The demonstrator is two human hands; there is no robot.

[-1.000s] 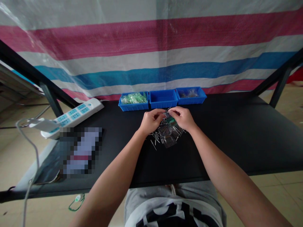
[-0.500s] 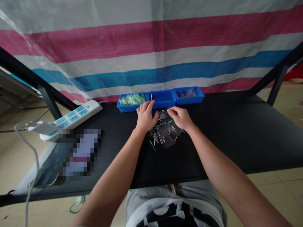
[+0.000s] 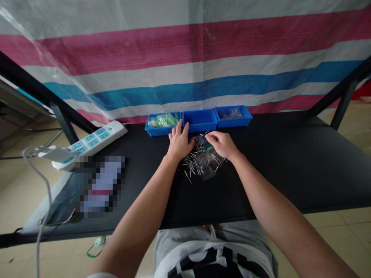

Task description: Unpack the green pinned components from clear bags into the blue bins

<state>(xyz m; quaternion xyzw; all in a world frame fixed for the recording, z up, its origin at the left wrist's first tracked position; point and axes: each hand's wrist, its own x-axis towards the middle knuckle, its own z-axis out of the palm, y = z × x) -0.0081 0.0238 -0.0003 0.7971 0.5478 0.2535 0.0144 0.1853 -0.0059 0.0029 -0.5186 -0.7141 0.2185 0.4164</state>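
My left hand (image 3: pixel 180 143) is open at the front edge of the middle blue bin (image 3: pixel 199 126), fingers apart and pointing at it, with nothing seen between them. Beneath and between my hands lies a loose pile of slim metal pop rivets (image 3: pixel 191 165), mixed with small clear plastic bags (image 3: pixel 208 172). My right hand (image 3: pixel 222 143) is closed in a pinch at the far right of the pile. A thin rivet (image 3: pixel 205 134) shows at its fingertips. My palms and fingers hide part of the pile.
The left blue bin (image 3: pixel 147 129) holds green-and-clear packets (image 3: pixel 164 120); the right one (image 3: pixel 249 116) holds small clear bags (image 3: pixel 233 113). A white power strip (image 3: pixel 111 131) with a plugged-in charger (image 3: pixel 56 154) and a blurred-out object (image 3: pixel 102 185) lie left. A striped sheet (image 3: pixel 174 46) hangs behind.
The rivet upright at my left fingertips over the middle bin is gone from them, and those fingers have spread. My right hand stays pinched at the pile. The view shifted slightly.
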